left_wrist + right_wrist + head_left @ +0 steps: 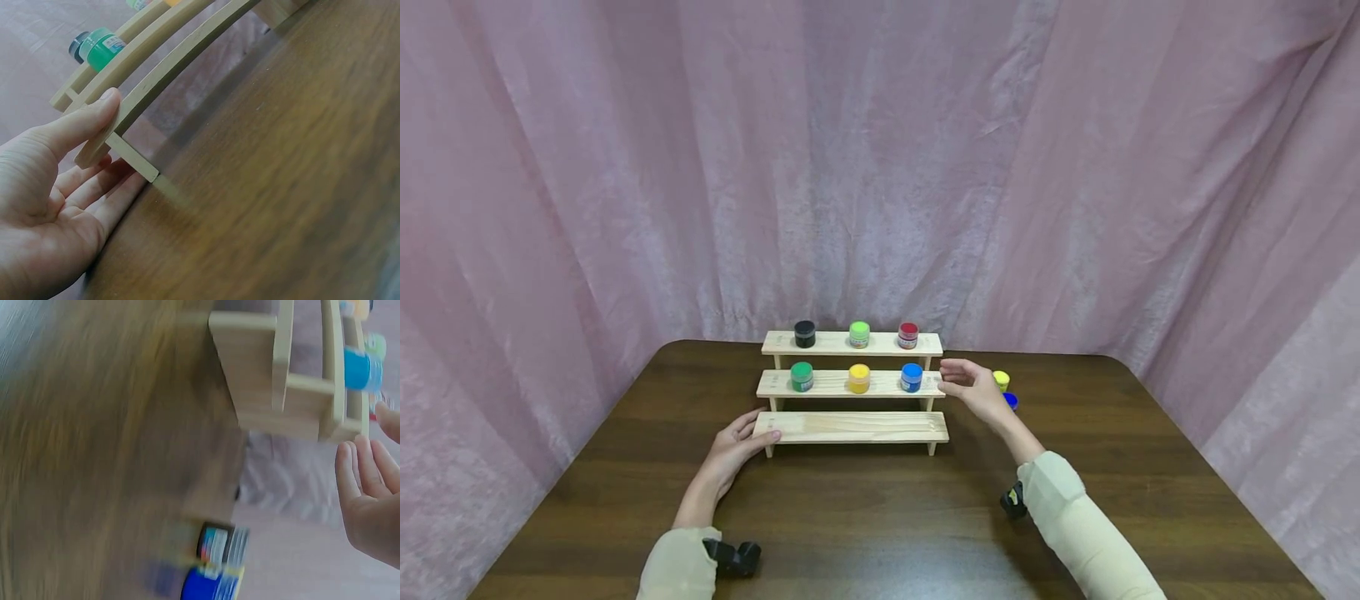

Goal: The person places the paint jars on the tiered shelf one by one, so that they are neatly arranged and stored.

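A three-step wooden stand (850,428) sits on the table. My left hand (730,450) grips the left end of its lowest step, thumb on top and fingers below, as the left wrist view shows. The top step carries a black jar (805,335), a light green jar (860,336) and a red jar (907,337). On the middle step stand a green jar (802,377), a yellow jar (859,380) and a blue jar (912,378). Beside that step's right end is my right hand (973,393), holding nothing, fingers extended; whether it touches the wood I cannot tell.
Behind my right hand, partly hidden by it, are a yellow-lidded jar (1002,379) and a blue-lidded jar (1011,401) on the brown table (865,525). A pink curtain (880,167) hangs past the table's far edge.
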The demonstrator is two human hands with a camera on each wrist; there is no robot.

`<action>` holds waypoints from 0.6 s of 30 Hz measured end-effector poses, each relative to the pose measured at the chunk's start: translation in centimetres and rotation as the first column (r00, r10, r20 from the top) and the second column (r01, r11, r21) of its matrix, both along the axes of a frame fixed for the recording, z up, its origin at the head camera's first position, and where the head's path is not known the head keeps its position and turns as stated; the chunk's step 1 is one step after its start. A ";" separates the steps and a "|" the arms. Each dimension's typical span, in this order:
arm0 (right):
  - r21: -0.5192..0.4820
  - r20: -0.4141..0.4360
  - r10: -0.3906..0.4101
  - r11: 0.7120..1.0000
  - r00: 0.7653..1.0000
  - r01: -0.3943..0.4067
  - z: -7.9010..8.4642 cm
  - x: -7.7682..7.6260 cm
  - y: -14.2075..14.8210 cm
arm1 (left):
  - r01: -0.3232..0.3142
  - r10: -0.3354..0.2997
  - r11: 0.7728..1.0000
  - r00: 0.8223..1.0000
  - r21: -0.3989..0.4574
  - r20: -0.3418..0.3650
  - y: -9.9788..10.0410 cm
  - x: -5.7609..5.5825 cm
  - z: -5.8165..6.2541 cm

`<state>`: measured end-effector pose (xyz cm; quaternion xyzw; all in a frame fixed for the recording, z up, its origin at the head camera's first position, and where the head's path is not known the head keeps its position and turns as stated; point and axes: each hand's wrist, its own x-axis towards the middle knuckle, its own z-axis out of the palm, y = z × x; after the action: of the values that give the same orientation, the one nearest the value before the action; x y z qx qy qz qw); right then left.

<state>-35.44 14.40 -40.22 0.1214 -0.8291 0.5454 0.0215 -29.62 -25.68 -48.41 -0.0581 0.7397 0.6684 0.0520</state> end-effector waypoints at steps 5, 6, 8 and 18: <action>0.012 0.017 -0.034 0.999 0.999 0.034 1.3 0.6 1.8 | 0.007 -0.007 1.000 1.000 -0.010 -0.001 -0.3 0.0 0.0; 0.015 0.013 -0.039 0.999 0.999 0.039 1.3 0.6 2.1 | 0.010 -0.010 1.000 1.000 -0.016 0.000 -0.4 0.0 0.1; 0.026 0.013 -0.055 0.998 0.998 0.054 1.3 0.6 2.8 | 0.008 -0.008 1.000 1.000 -0.019 0.008 -0.5 0.1 0.3; -0.073 0.100 -0.136 0.987 0.986 0.144 0.1 -0.3 7.7 | 0.009 -0.009 1.000 1.000 -0.023 0.003 0.0 0.3 0.1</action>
<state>-35.75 22.12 -40.09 0.0359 -0.8131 0.5805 0.0256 -29.35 -25.67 -48.28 -0.0562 0.7474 0.6597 0.0554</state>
